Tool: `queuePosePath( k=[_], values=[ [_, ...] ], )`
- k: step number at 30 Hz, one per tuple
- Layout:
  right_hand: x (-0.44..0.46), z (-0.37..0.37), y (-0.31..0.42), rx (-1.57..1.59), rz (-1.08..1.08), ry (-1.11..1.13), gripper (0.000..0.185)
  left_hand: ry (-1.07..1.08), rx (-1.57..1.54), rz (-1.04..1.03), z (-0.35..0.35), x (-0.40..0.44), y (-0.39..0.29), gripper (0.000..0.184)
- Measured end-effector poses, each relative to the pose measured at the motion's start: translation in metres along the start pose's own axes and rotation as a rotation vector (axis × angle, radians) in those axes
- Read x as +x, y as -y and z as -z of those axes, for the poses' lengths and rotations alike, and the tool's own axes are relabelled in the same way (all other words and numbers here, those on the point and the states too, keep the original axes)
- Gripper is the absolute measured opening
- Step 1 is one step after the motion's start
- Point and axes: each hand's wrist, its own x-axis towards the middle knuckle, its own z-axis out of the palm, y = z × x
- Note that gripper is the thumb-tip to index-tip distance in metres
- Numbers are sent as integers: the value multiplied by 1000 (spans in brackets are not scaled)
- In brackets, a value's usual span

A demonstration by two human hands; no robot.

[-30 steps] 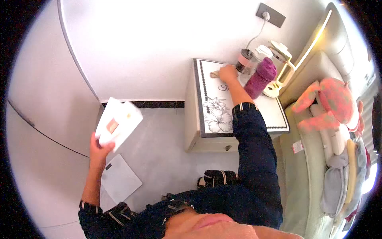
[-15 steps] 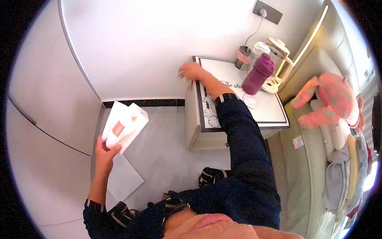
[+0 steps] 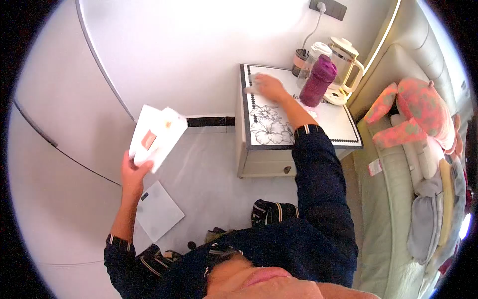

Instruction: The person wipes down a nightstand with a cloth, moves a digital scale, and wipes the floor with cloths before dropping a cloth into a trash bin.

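1. At the far left we see pale cabinet panels [image 3: 64, 109], with a dark gap running between them.
2. Next comes our left hand [image 3: 134, 170], raised above the floor. Its grip is narrow, thumb and fingers clasped on the lower end of a white packet [image 3: 167, 130].
3. We hold the packet tilted, its orange-brown label [image 3: 148, 140] facing up, in front of the dark skirting strip [image 3: 209, 121].
4. Below that hand, we have a flat white square [image 3: 160, 213] lying on the grey floor [image 3: 209, 174], apart from the packet.
5. Our right hand [image 3: 269, 88] is over the left part of the white tabletop [image 3: 338, 130], fingers pointing left. The fingertips blur, so we cannot tell whether that grip holds anything, or how wide it is.
6. Nearer us than that hand, we see a printed flower drawing [image 3: 271, 129], and beneath the tabletop's front edge a drawer knob [image 3: 287, 170].
7. At the tabletop's back right, we find a pink-banded cup [image 3: 299, 63], a clear jug [image 3: 305, 70] with a white lid, a purple bottle [image 3: 319, 83] and a cream-handled glass kettle [image 3: 343, 62], grouped closely.
8. Farthest right, we see a pink-orange plush toy [image 3: 423, 112] on the pale green bed [image 3: 381, 214], near grey fabric [image 3: 422, 231].
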Motion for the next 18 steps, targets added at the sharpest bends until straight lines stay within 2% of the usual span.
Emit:
queuePosePath(
  k=[1, 2, 3, 5, 9, 10, 11, 12, 16, 18],
  values=[
    [-16, -1, 22, 204, 80, 38, 65, 2, 47, 3, -10, 3, -10, 52],
    [-26, -2, 40, 86, 177, 132, 46, 1, 33, 4, -21, 4, -17, 52],
    [-33, -12, 42, 85, 303, 115, 35, 16, 14, -11, -30, 6, -22, 52],
    [-63, 10, 83, 306, 300, 288, 32, 47, -26, -43, -42, 7, -28, 52],
    [-47, 19, 67, 320, 99, -94, 33, 54, 66, -24, -40, -7, -44, 50],
    [-32, 21, 58, 292, 117, -288, 35, 48, 33, -31, -35, -9, -38, 50],
    [-19, 30, 46, 85, 79, -336, 36, 41, 1, -37, -26, -9, -28, 50],
    [1, 33, 29, 78, 7, -385, 35, 32, -31, -44, -18, -11, -20, 50],
    [36, 43, -5, -315, -79, -306, 35, -9, -47, 46, 3, -18, -5, 53],
    [73, 32, -70, -369, -237, -356, 39, -39, -16, 77, 17, -20, 5, 54]
  ],
)
